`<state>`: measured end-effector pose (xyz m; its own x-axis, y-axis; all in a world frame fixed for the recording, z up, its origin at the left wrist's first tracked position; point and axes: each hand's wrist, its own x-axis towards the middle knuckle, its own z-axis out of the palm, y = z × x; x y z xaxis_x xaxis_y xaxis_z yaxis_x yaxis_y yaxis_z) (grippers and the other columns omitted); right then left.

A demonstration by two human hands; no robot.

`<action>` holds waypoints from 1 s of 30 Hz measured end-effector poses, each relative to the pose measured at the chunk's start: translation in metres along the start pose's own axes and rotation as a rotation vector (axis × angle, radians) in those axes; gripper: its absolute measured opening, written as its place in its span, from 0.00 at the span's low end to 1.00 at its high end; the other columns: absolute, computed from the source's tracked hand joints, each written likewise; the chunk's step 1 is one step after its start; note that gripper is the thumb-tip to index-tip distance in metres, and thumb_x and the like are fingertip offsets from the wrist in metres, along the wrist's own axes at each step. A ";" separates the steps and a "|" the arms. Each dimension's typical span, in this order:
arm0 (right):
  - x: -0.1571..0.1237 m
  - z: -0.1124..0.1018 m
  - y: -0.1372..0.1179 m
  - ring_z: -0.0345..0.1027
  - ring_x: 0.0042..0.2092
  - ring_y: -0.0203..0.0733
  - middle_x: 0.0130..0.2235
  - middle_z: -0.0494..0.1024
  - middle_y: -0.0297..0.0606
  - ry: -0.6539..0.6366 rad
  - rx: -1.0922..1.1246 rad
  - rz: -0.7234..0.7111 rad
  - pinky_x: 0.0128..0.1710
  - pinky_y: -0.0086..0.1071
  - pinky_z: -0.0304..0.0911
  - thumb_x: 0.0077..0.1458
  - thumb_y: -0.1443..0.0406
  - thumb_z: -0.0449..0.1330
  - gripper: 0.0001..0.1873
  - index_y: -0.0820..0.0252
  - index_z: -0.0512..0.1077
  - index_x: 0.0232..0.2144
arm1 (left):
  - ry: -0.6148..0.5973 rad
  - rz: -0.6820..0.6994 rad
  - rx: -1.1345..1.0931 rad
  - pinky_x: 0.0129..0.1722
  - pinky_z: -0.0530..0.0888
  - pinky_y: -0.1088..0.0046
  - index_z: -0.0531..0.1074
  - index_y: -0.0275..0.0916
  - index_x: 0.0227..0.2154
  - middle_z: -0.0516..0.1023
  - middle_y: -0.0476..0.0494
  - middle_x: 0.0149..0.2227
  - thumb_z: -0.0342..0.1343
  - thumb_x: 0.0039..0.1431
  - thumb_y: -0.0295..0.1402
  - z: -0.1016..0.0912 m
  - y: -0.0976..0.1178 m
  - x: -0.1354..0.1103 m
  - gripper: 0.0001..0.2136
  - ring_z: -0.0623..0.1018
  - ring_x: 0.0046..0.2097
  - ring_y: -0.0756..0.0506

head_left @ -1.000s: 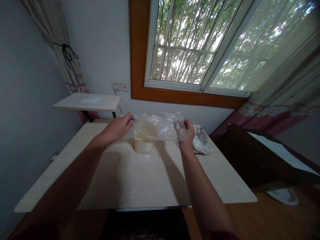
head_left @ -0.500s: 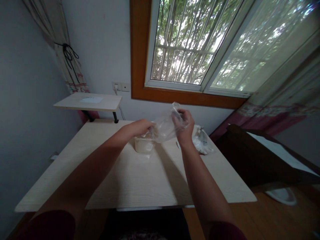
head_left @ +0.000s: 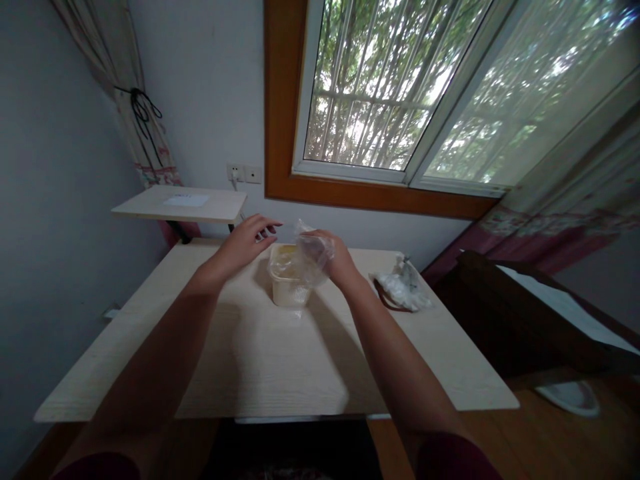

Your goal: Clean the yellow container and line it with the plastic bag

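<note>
A cream plastic tub (head_left: 289, 292) with ribbed sides stands near the middle of the pale wood-grain table (head_left: 280, 360). My right hand (head_left: 333, 259) grips a bunched transparent plastic bag (head_left: 305, 261), which drapes over the tub's right side and top. The bag hides part of the tub's rim, and a yellowish contents or lining shows faintly inside. My left hand (head_left: 245, 243) is open just behind the tub's left side, fingers spread, holding nothing. It does not appear to touch the bag.
A crumpled white plastic bundle (head_left: 401, 290) with a dark brown cord lies at the table's right. Behind on the left stands a small wooden shelf table (head_left: 180, 204) bearing a white paper. A dark bed frame (head_left: 520, 313) sits to the right, below a window.
My left hand has let go of the bag and opened. The bag has gone from held up between my hands to bunched in my right hand, lowered onto the tub.
</note>
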<state>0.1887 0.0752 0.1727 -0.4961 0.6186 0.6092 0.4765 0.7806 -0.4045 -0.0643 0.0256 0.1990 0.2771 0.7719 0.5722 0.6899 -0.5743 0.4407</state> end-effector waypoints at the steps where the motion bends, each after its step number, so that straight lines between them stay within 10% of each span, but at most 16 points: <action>1: 0.000 0.003 -0.001 0.76 0.47 0.47 0.46 0.83 0.40 -0.008 -0.001 0.004 0.52 0.40 0.68 0.58 0.63 0.62 0.11 0.53 0.81 0.43 | -0.005 0.009 -0.011 0.47 0.74 0.67 0.73 0.42 0.54 0.75 0.43 0.44 0.55 0.64 0.37 0.004 0.002 -0.001 0.17 0.77 0.43 0.46; 11: -0.014 -0.003 -0.003 0.77 0.47 0.46 0.47 0.83 0.40 0.072 0.072 0.061 0.49 0.38 0.70 0.58 0.65 0.60 0.11 0.53 0.79 0.43 | -0.030 0.155 0.018 0.47 0.72 0.66 0.76 0.40 0.39 0.74 0.43 0.41 0.52 0.67 0.32 0.042 0.002 -0.003 0.08 0.76 0.46 0.45; 22: -0.042 -0.031 0.030 0.75 0.49 0.47 0.48 0.81 0.43 0.372 -0.115 -0.013 0.52 0.43 0.69 0.65 0.58 0.57 0.08 0.53 0.74 0.38 | 0.228 -0.046 0.172 0.55 0.72 0.63 0.76 0.41 0.36 0.73 0.43 0.45 0.53 0.65 0.33 0.010 -0.052 -0.016 0.07 0.75 0.50 0.44; 30: -0.043 -0.022 0.016 0.72 0.52 0.47 0.53 0.77 0.45 0.302 -0.103 -0.112 0.53 0.45 0.69 0.64 0.63 0.56 0.06 0.53 0.74 0.37 | 0.098 -0.056 0.191 0.54 0.72 0.62 0.76 0.39 0.39 0.73 0.41 0.44 0.51 0.65 0.32 0.018 -0.056 -0.020 0.08 0.75 0.50 0.42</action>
<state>0.2333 0.0589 0.1553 -0.3199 0.4629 0.8266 0.5096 0.8196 -0.2618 -0.0965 0.0472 0.1509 0.1746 0.7654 0.6194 0.8193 -0.4619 0.3397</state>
